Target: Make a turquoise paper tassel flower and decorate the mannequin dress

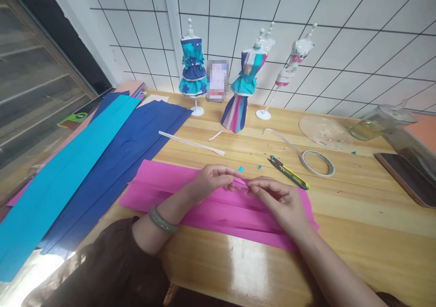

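Observation:
Both hands meet over a pink crepe paper sheet lying crosswise on the wooden table. My left hand pinches one end of a small folded pink paper piece. At its other end, the fingertips of my right hand are pressed together on the same piece. A little blue shows at its lower edge. Thread snips with a yellow and dark handle lie just beyond my right hand. Tiny blue scraps are scattered nearby.
Blue and turquoise paper cover the left side. Dressed mini mannequins stand along the tiled wall. Right of the snips are a tape roll, a clear plate, a glass pitcher and a phone.

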Tool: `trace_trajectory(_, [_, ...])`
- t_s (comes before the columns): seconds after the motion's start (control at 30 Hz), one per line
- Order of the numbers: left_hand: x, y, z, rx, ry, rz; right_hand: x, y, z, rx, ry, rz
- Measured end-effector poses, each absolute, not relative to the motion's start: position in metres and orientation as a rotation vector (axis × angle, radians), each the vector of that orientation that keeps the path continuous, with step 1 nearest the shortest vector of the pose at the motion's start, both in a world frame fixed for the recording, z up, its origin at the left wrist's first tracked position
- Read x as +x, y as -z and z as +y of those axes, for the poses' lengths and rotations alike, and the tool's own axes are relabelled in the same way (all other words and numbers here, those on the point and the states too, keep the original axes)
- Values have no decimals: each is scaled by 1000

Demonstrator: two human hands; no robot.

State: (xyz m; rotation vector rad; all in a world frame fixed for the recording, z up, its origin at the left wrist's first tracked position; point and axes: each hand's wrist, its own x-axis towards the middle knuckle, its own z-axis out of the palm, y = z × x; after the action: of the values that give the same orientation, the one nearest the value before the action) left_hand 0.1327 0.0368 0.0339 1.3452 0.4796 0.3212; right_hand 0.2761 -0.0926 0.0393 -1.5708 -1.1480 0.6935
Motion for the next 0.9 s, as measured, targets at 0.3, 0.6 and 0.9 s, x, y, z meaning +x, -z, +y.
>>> trace_trajectory(0.3, [136, -21, 34, 1340, -337, 511, 272, -41, -92, -1545, -571, -1380])
trace_trajectory(0.6, [136, -25, 29, 1546, -428, 595, 271, -32, -90, -1526, -762, -1098])
trace_trajectory(0.9, [135, -30, 21, 1769, -480, 495, 272, -20, -84, -1458, -823, -981])
